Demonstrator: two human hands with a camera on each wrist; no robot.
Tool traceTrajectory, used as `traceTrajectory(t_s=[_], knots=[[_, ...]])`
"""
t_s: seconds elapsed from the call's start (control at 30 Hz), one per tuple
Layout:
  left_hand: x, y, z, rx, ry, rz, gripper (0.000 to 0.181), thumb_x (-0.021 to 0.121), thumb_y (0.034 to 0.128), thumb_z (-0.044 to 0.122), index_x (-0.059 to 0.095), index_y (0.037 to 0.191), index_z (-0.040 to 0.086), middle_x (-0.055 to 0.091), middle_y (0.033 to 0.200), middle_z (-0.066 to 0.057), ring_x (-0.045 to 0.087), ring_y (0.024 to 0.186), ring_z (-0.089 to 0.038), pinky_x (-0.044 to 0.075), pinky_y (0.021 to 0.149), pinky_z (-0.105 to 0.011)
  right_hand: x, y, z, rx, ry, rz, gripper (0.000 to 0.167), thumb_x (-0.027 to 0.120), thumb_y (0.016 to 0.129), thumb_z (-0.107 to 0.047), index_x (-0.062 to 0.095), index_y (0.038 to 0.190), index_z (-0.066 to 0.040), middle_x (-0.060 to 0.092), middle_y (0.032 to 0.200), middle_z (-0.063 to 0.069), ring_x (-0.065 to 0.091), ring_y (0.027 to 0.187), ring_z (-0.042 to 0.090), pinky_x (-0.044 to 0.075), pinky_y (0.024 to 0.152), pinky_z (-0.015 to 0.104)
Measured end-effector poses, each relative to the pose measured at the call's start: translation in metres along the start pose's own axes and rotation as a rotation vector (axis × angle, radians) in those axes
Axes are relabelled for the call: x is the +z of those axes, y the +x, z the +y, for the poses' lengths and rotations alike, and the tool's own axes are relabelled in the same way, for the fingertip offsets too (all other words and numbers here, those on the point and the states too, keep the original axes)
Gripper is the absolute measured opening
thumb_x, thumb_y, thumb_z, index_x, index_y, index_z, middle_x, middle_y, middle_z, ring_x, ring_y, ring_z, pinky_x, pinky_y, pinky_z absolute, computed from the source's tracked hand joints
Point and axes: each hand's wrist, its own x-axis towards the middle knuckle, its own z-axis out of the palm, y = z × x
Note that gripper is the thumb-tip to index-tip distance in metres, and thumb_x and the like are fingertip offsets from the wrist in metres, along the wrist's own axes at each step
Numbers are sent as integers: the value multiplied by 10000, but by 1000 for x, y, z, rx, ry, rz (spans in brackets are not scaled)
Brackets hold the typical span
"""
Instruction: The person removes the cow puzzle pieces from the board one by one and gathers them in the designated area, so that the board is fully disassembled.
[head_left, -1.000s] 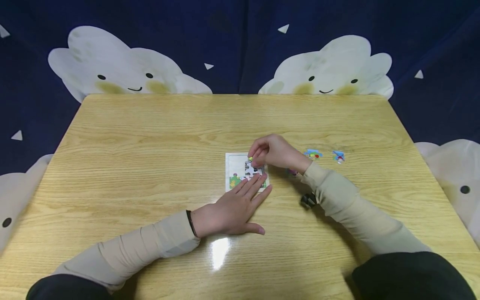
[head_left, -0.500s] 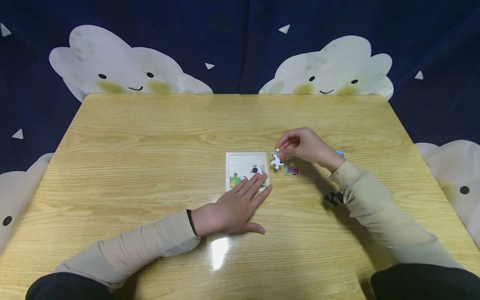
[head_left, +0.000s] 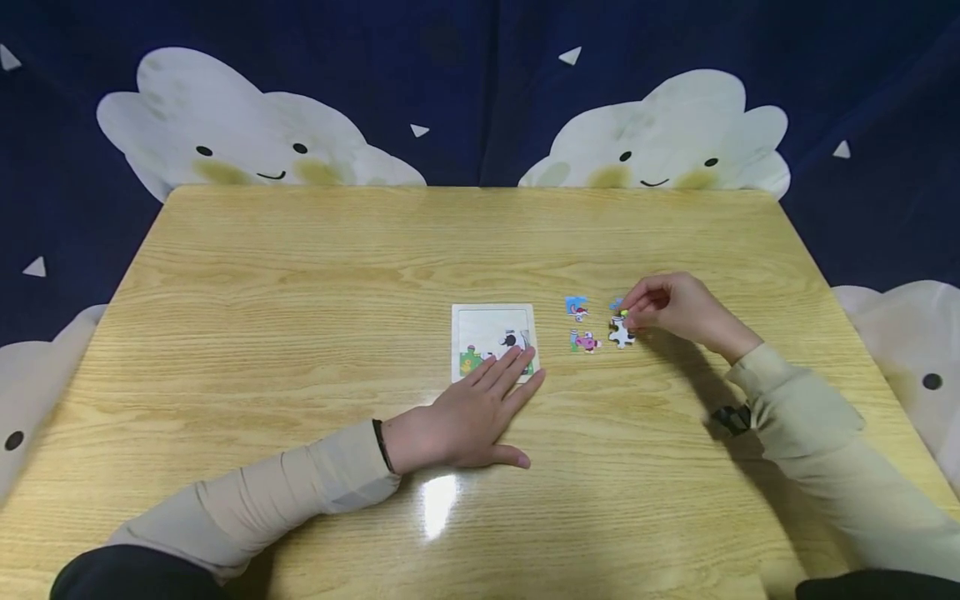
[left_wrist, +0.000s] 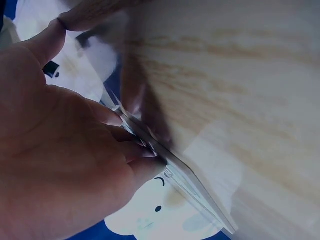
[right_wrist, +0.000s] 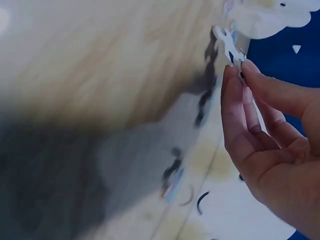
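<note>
A black-and-white jigsaw piece [head_left: 619,335] is pinched between the thumb and fingers of my right hand [head_left: 681,310], out to the right of the puzzle board. The right wrist view shows the same jigsaw piece [right_wrist: 226,44] held at the fingertips, above the table. My left hand [head_left: 480,417] lies with straight, spread fingers over the lower right part of the square puzzle board [head_left: 487,320]. Several fitted pieces [head_left: 470,358] show along the board's bottom and right side, some covered by the fingers. In the left wrist view those fingertips touch the board [left_wrist: 192,177].
Between board and right hand lie a blue-and-red piece [head_left: 577,307] and a pink piece [head_left: 586,342]. Another blue piece [head_left: 616,303] is partly hidden by the right hand. They all lie on the wooden table [head_left: 300,275], with a dark cloud-print curtain [head_left: 480,83] behind it.
My right hand has carried the black-and-white jigsaw piece from over the board out to the right, uncovering the board's white middle and loose pieces. My left hand has stayed put.
</note>
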Motion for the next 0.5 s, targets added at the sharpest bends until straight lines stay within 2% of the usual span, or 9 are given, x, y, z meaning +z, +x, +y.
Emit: traceTrajectory(t_s=[0.23, 0.5], knots=[[0, 0, 0, -5, 4, -4, 999, 470, 906, 684, 35, 1584, 93, -96, 1624, -164, -84, 1488, -286, 57, 1192, -403, 0, -14, 14, 17, -93, 33, 126, 721, 877, -16, 712, 999, 12, 701, 842, 91, 657, 741, 187, 522, 628, 264], [0, 0, 1, -4, -5, -10, 998, 473, 908, 679, 29, 1584, 95, -103, 1625, -159, -92, 1487, -283, 52, 1192, -402, 9, -17, 19, -81, -178, 96, 116, 788, 810, -14, 744, 917, -3, 716, 822, 70, 646, 693, 128, 501, 599, 190]])
